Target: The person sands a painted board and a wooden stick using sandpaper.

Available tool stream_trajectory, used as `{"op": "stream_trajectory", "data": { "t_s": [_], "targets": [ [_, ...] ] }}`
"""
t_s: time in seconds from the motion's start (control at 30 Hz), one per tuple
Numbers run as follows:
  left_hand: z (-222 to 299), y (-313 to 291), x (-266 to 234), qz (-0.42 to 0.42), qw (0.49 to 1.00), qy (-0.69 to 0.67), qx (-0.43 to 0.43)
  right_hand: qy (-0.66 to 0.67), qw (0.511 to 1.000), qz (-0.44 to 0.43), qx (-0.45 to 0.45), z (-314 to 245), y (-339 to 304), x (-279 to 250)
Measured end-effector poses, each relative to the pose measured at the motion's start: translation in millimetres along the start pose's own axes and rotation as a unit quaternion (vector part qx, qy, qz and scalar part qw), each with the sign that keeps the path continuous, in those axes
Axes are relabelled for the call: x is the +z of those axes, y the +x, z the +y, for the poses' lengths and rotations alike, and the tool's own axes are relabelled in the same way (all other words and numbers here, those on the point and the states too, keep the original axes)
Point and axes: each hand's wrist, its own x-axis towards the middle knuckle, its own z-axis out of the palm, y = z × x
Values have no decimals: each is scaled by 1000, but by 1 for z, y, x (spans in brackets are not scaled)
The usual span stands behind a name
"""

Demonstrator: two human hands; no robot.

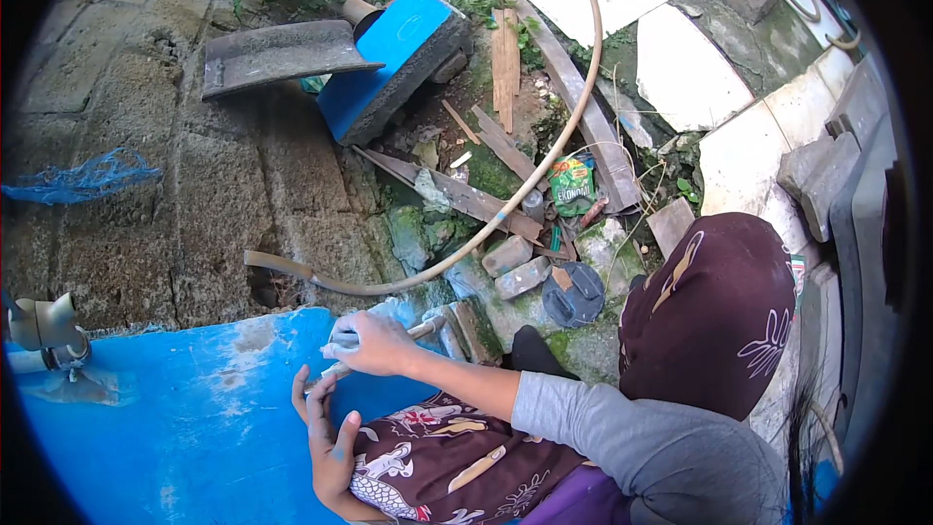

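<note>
A pale, slim rod (425, 329) slants across the edge of the blue surface, above my lap. My left hand (332, 437) is closed around its near end, with the thumb raised. My right hand (377, 344) crosses over the rod from the right, its fingers pinched round a small grey piece (345, 338). That piece is mostly hidden by the fingers, and its kind cannot be made out. Part of the rod runs beneath my right hand. Grey smears show on the fingers of both hands.
Blue-painted surface (185, 428) with a tap (49, 326) stands at the left. A beige hose (466, 248) curves across the ground. Beyond lie a curved grey tile (282, 56), a blue-faced slab (398, 53), wood scraps (505, 68), a green packet (572, 185) and a dark round lid (573, 295).
</note>
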Motion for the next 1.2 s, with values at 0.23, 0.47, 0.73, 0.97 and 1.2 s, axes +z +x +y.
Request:
{"op": "stream_trajectory", "data": {
  "t_s": [0.23,0.47,0.73,0.97,1.2],
  "targets": [
    [3,1,3,11,999,-41,-27,20,999,5,47,10,2,-8],
    [-7,1,0,29,991,-117,-60,-4,998,37,55,45,2,-12],
    [-8,0,-6,42,984,-139,-101,92,994,1,52,51,17,-10],
    [-6,3,-3,21,983,-134,-120,-140,980,37,136,71,7,-33],
    [16,10,5,62,974,-153,-158,-273,957,53,89,87,11,-17]
  ]
}}
